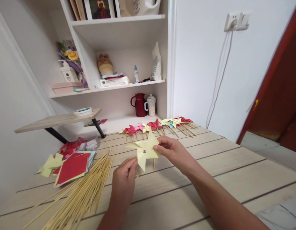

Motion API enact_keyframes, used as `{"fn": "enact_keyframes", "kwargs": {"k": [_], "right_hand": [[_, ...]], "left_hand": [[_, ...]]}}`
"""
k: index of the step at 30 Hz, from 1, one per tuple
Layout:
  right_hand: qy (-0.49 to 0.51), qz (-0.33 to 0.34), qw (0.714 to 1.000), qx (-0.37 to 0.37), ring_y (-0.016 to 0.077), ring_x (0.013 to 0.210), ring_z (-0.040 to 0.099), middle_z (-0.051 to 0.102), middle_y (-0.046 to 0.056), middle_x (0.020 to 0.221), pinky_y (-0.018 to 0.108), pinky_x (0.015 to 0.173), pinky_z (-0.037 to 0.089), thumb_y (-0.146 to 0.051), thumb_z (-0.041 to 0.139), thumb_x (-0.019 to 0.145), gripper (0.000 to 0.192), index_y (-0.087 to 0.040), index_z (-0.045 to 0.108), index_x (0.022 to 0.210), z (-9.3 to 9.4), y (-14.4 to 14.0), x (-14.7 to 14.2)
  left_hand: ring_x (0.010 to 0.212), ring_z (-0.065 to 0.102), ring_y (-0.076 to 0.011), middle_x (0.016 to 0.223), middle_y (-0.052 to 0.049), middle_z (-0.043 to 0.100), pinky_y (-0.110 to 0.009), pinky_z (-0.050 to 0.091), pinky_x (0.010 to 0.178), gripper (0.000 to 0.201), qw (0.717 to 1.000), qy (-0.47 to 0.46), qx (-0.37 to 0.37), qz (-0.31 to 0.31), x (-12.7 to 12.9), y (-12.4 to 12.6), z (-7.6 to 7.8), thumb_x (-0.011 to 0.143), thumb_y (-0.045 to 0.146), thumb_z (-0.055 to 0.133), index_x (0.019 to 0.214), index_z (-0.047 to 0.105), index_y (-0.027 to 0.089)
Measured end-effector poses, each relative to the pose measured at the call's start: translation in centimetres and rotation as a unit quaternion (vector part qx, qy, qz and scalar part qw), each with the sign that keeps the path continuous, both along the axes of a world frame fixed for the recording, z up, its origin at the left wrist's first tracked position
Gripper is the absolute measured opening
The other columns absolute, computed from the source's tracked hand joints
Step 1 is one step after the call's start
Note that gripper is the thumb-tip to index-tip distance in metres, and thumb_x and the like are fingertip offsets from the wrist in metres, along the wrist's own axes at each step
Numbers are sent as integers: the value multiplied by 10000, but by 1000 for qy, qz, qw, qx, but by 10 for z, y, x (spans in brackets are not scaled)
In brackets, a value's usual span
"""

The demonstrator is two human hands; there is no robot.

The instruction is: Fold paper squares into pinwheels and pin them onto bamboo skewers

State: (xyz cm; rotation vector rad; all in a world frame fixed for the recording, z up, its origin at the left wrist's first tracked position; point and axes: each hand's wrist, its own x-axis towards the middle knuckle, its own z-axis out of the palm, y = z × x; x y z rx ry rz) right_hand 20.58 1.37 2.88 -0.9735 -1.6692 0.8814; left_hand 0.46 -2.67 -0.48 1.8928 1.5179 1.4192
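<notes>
A pale yellow paper pinwheel (148,150) with a shiny metal pin at its centre is held up over the table between my hands. My right hand (170,148) pinches its right-hand blade between thumb and fingers. At the lower left blade, my left hand (125,175) is closed with thumb and finger together; whether it grips the paper or a stick behind is hidden. Left of my left hand lies a loose bundle of thin wooden sticks (83,195). Beyond my hands, finished pinwheels (154,125) in red, yellow, pink and blue lie in a row.
Red, yellow and blue paper sheets (73,167) are stacked at the left, beside a loose yellow pinwheel shape (50,164) and a clear container (90,143). A small raised stand (57,120) is behind them. A red jug (140,105) and a cup (151,106) stand at the back.
</notes>
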Motion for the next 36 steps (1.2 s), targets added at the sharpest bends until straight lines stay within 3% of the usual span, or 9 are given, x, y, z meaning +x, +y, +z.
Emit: {"fn": "enact_keyframes", "kwargs": {"k": [2,5,10,13,17,21,24,29,36], "right_hand": [[25,11,1000,-14,169,752,561,595,5,816,317,706,452,-301,665,801,150,-202,656,913,0,0,-1],[81,12,997,-6,169,836,601,607,28,1041,338,776,494,-267,723,757,432,-265,590,1168,-1,0,-1],[142,8,990,16,218,1109,587,551,49,1326,366,868,510,-343,719,803,315,-302,602,1092,0,-1,3],[160,28,987,-7,246,1195,567,565,60,1352,408,934,493,-418,686,845,320,-313,610,1138,-1,1,5],[161,61,982,-76,264,1155,600,653,100,1247,462,980,455,-468,701,834,557,-291,531,1334,-3,5,4],[167,77,976,-113,258,1115,613,689,92,1209,438,993,431,-473,751,785,488,-245,651,1205,-4,6,0],[169,84,976,-113,231,992,638,726,64,1088,382,908,451,-457,794,729,404,-227,712,1051,-2,5,-3],[163,73,974,-142,136,633,532,644,-19,673,281,652,378,-462,835,646,339,-181,653,695,0,4,-4],[139,55,979,-138,128,612,443,555,-34,620,278,635,306,-500,776,704,365,-184,602,653,-4,7,-5]], "left_hand": [[581,519,-167,624,-7,608,-254,442,579,313,1000,-1,-2,0,0,0,0,866,315,499,929,782,197],[571,507,-166,596,-1,577,-250,429,566,308,1000,-3,-4,2,0,0,0,863,313,497,902,780,198],[553,502,-171,555,3,552,-247,412,538,312,1000,-16,-7,15,0,0,1,854,321,498,884,780,190],[548,515,-172,555,4,571,-250,421,543,323,999,-24,-7,23,-1,0,1,853,324,500,919,787,190],[595,578,-188,603,-11,637,-265,461,584,326,999,-30,-4,26,-1,2,0,850,315,509,943,791,182],[763,670,-223,804,-53,747,-294,509,691,319,1000,-29,2,0,-1,4,-4,870,314,504,943,789,192],[894,690,-240,946,-68,768,-317,515,788,316,1000,-26,0,-15,0,5,-7,894,324,501,965,784,203],[908,689,-242,948,-73,765,-331,504,812,315,1000,3,1,-30,1,5,-11,901,311,493,964,783,205],[837,682,-227,886,-62,764,-301,502,753,323,999,-24,-4,-41,3,4,-8,893,305,497,975,792,204]]}}
